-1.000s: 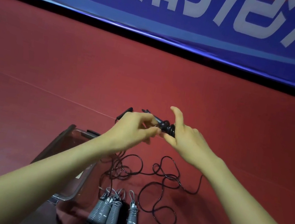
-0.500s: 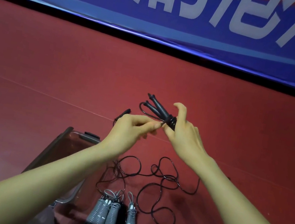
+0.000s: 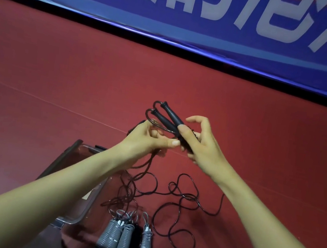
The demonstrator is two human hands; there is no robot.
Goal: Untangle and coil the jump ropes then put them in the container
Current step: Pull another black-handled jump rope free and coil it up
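Ribbed black handles (image 3: 170,114) higher, cord (image 3: 185,196) slack

Both grips held up, close together

Bare forearms come in from the lower corners and converge. The left grip (image 3: 148,140) is curled, its fingers closed on the cord (image 3: 159,125) and its thumb stretched toward the right grip (image 3: 204,149). The right grip clamps two handles (image 3: 168,116) with the thumb on top and fingers beneath, while its index finger is lifted and bent clear. The thumbs almost touch.
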